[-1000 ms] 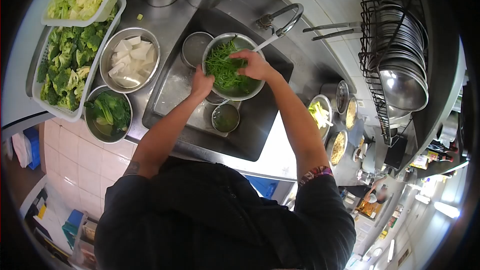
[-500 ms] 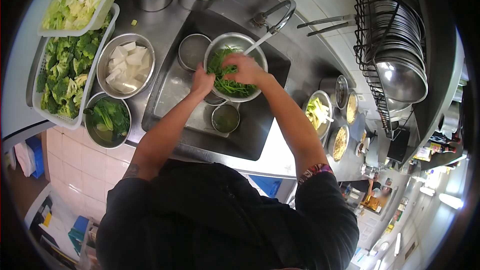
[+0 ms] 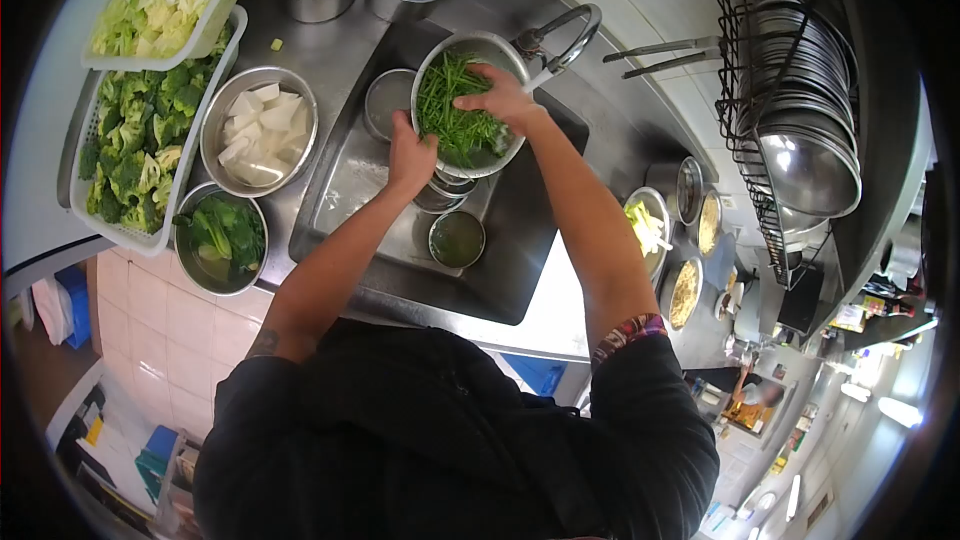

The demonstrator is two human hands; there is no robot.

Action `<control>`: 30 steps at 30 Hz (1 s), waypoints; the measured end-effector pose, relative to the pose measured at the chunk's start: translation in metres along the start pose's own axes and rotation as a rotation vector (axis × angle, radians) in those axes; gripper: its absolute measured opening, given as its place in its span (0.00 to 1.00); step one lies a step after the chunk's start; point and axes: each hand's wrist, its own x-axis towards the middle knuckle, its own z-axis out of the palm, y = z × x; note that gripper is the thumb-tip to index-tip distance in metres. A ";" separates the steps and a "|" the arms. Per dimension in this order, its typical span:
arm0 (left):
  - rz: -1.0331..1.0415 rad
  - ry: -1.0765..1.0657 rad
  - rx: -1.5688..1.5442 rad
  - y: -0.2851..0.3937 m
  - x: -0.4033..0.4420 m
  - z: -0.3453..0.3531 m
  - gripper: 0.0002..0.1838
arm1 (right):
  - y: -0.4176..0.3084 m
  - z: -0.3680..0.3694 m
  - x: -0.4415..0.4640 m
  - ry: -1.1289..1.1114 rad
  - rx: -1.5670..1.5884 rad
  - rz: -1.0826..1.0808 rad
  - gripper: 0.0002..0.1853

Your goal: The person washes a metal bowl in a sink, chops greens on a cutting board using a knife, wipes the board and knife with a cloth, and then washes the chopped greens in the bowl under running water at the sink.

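Observation:
A round metal bowl (image 3: 494, 48) is held over the sink, with thin cut green stalks (image 3: 445, 105) inside. My left hand (image 3: 410, 158) grips the near-left rim, its thumb up along the outside. On the right side of the bowl, my right hand (image 3: 500, 100) rests on the greens, thumb and fingers spread apart. Close behind that hand is the curved faucet (image 3: 577, 40), its spout end by the bowl's rim. Some fingertips of both hands are hidden by the bowl or the greens.
The sink (image 3: 345, 195) holds several small metal pots, including one with greenish liquid (image 3: 458, 240). To the left are a bowl of white chunks (image 3: 265, 135), a bowl of leafy greens (image 3: 222, 240) and a broccoli basket (image 3: 130, 150). A wire rack (image 3: 735, 105) of metal bowls hangs right.
The bowl has shifted up and tipped, showing more of the greens. My right hand has drawn toward the bowl's right side and its fingers have spread. My left hand stays at the rim.

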 end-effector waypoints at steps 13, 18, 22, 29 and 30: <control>-0.054 0.070 -0.031 0.008 0.009 -0.006 0.23 | 0.032 0.028 -0.041 0.036 -0.959 0.080 0.52; -0.103 0.065 -0.117 0.010 -0.003 -0.001 0.24 | 0.058 0.017 -0.022 0.441 -0.682 -0.115 0.23; -0.044 0.067 -0.112 -0.002 -0.003 0.004 0.25 | 0.056 -0.008 -0.012 0.367 -0.168 0.088 0.21; -0.043 0.094 -0.148 0.004 -0.004 0.010 0.25 | 0.070 0.020 -0.018 0.513 -0.415 -0.024 0.29; -0.035 0.091 -0.172 0.002 -0.006 0.007 0.24 | 0.068 0.015 -0.016 0.478 -0.260 0.007 0.26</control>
